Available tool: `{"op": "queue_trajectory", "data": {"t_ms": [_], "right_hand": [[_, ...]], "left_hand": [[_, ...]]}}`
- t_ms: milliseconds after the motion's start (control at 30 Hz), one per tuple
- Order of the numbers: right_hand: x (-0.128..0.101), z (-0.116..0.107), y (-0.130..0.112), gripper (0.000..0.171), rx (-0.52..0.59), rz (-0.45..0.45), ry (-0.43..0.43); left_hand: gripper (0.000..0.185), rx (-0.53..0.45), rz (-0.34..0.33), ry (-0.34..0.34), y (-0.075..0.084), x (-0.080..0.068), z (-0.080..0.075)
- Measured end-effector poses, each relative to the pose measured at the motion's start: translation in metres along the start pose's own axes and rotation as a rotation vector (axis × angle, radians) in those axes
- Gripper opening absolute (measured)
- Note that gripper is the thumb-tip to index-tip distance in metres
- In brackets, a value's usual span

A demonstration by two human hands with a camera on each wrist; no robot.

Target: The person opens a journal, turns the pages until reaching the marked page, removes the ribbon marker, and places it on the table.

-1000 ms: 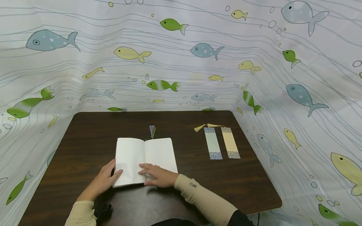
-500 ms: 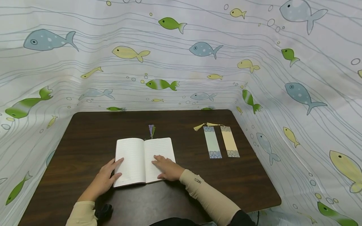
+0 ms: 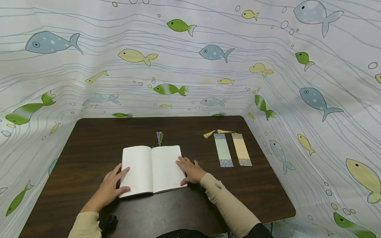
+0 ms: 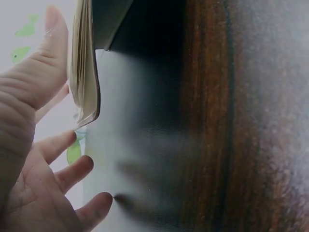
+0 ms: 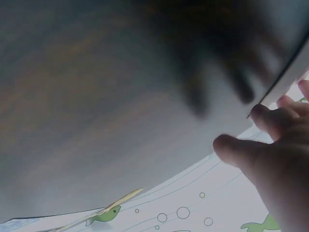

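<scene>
A notebook (image 3: pixel 137 170) lies spread flat on the dark wooden table, lined white pages facing up. At its left edge is my left hand (image 3: pixel 108 188), with the thumb on the page margin. In the left wrist view, that thumb (image 4: pixel 50 43) lies along the page block (image 4: pixel 83 67) while the other fingers are spread, the lower ones reaching to the table. My right hand (image 3: pixel 191 170) rests over the notebook's right edge, fingers extended. A purple and green tassel (image 3: pixel 160 138) sticks out beyond the top of the spine.
Two bookmarks lie on the right of the table (image 3: pixel 262 191): a pale green one (image 3: pixel 223 150) with blue ends and a yellow one (image 3: pixel 242 149), both with yellow tassels. A fish-patterned cloth (image 3: pixel 184 66) hangs around the table's back and sides.
A page has been turned to the left and smoothed down. My right hand has slid rightward from the middle of the notebook to its right edge; the left hand has stayed at the left edge.
</scene>
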State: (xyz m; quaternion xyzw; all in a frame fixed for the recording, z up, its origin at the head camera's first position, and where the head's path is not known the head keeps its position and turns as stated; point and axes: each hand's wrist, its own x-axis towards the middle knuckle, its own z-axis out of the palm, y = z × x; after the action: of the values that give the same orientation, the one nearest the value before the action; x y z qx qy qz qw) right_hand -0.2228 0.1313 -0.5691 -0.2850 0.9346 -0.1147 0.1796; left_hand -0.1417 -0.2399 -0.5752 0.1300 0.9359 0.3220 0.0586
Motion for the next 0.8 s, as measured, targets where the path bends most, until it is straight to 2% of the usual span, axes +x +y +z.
{"op": "queue_trajectory", "data": {"t_ms": [167, 433, 533, 667, 800], "right_hand": [[-0.003, 0.000, -0.001, 0.100, -0.026, -0.009, 0.042], [0.005, 0.011, -0.001, 0.078, -0.154, -0.025, 0.262], [0.007, 0.014, -0.003, 0.078, -0.159, -0.028, 0.331], [0.008, 0.012, -0.005, 0.089, -0.129, -0.026, 0.366], [0.008, 0.010, -0.008, 0.094, -0.044, -0.043, 0.333]], "left_hand": [[0.092, -0.004, -0.012, -0.013, -0.001, 0.002, 0.000], [0.092, -0.001, -0.027, -0.016, 0.001, 0.003, 0.000], [0.093, 0.006, -0.033, -0.017, 0.003, 0.003, 0.000], [0.092, 0.012, -0.039, -0.017, 0.004, 0.003, -0.001], [0.092, 0.014, -0.047, -0.024, 0.004, 0.002, -0.001]]}}
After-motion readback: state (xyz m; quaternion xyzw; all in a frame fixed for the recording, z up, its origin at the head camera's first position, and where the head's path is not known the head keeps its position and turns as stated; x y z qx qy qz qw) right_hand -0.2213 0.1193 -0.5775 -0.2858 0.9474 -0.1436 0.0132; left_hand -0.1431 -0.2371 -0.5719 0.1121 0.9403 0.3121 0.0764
